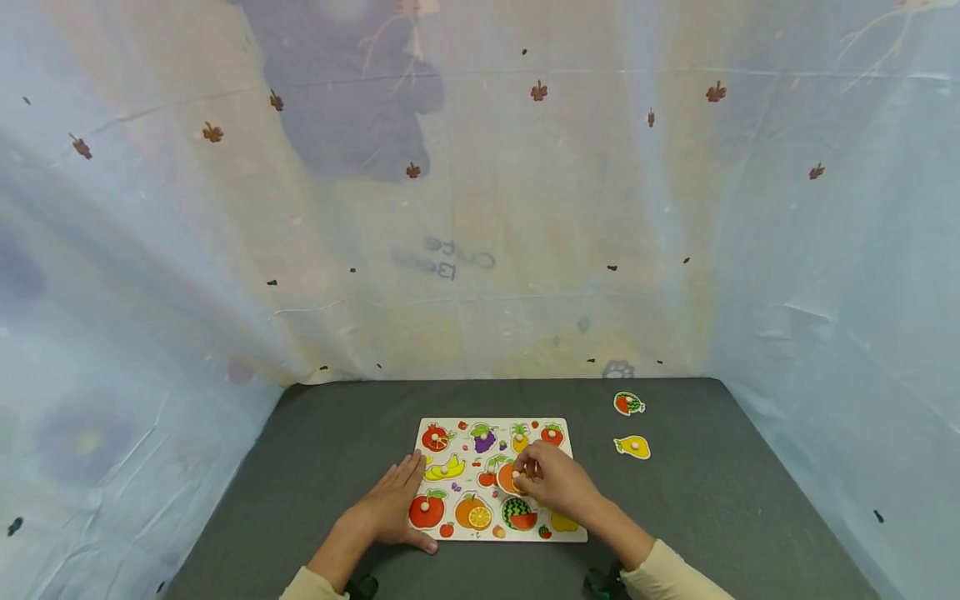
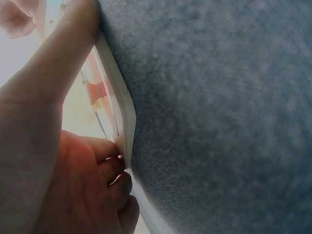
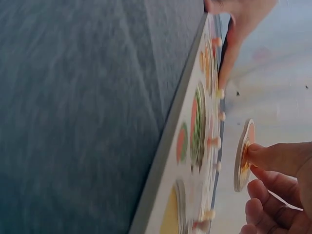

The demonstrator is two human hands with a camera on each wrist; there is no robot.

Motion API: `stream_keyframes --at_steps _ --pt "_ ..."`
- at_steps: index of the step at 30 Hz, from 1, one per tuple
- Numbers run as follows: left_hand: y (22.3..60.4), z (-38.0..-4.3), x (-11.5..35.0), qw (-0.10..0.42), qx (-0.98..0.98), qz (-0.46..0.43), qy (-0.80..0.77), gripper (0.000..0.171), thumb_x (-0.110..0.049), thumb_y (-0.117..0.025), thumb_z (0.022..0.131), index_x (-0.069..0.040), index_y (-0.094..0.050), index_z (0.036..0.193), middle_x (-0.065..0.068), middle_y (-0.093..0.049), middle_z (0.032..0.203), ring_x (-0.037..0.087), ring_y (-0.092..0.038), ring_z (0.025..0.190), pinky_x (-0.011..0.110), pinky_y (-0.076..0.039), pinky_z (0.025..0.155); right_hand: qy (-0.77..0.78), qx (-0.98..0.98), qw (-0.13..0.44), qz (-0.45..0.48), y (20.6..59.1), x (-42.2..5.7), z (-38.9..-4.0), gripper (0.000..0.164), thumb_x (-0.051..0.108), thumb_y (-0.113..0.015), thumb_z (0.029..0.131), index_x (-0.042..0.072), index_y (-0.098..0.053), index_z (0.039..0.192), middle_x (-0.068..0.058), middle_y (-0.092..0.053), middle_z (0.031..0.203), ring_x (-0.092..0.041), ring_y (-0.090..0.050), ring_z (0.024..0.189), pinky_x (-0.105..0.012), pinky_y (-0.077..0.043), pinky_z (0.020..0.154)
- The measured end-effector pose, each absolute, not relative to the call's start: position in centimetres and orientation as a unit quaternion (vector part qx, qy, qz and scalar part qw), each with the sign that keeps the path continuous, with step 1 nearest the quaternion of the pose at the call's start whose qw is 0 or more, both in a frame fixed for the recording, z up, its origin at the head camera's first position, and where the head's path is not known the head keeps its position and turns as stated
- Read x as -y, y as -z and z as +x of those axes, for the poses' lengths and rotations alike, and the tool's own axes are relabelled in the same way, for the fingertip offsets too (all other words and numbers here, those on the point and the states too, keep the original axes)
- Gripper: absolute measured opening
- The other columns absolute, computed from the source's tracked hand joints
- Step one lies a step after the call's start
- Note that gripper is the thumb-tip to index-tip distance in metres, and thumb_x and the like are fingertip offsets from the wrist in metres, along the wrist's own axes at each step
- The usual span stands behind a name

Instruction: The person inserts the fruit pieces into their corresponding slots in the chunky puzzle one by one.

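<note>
The wooden fruit puzzle board (image 1: 450, 537) lies flat on the dark table. At its left edge rests my left hand (image 1: 390, 503), fingers extended along the side and thumb by the near corner; the left wrist view shows those fingers (image 2: 112, 168) against the board's edge. My right hand (image 1: 558, 481) pinches the knob of a rounded orange fruit puzzle piece (image 1: 506, 477). In the right wrist view this piece (image 3: 242, 161) is raised above the board and tilted, thumb and index finger at its knob. It overlaps the cherry piece (image 1: 487, 479) in the head view.
Two loose pieces lie right of the board: a watermelon-coloured one (image 1: 628, 404) farther back and a yellow pear-like one (image 1: 633, 447) nearer. Several knobbed pieces sit in the board, including bananas (image 1: 446, 468) and grapes (image 1: 483, 438). A patterned curtain (image 1: 480, 208) surrounds the table (image 1: 712, 517).
</note>
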State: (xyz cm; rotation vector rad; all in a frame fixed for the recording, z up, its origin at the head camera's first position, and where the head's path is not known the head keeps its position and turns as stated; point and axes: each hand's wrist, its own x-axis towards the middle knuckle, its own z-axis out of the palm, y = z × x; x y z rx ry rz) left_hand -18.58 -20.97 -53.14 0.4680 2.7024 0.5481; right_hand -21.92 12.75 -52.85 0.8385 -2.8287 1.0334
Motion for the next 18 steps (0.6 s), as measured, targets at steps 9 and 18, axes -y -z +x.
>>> stream_keyframes --at_steps 9,18 --pt "55.5 -19.3 21.8 0.145 -0.948 0.184 -0.218 0.153 -0.080 -0.089 0.061 0.002 -0.019 0.169 0.023 -0.015 0.177 0.043 -0.013 0.164 0.058 -0.010 0.133 -0.357 0.889 -0.041 0.283 52.8 -10.6 -21.5 0.012 0.021 -0.080 0.099 0.022 -0.069 0.095 0.009 -0.058 0.087 -0.006 -0.051 0.073 -0.024 -0.048 0.064" --pt "53.8 -18.6 21.1 0.153 -0.952 0.173 -0.202 0.148 -0.071 -0.094 0.063 0.005 -0.023 0.167 0.025 -0.018 0.176 0.043 -0.015 0.163 0.058 -0.013 0.133 -0.354 0.881 -0.054 0.310 53.5 -8.9 -21.1 0.016 0.018 -0.082 0.097 0.023 -0.068 0.093 0.011 -0.056 0.082 -0.002 -0.048 0.069 -0.021 -0.046 0.062"
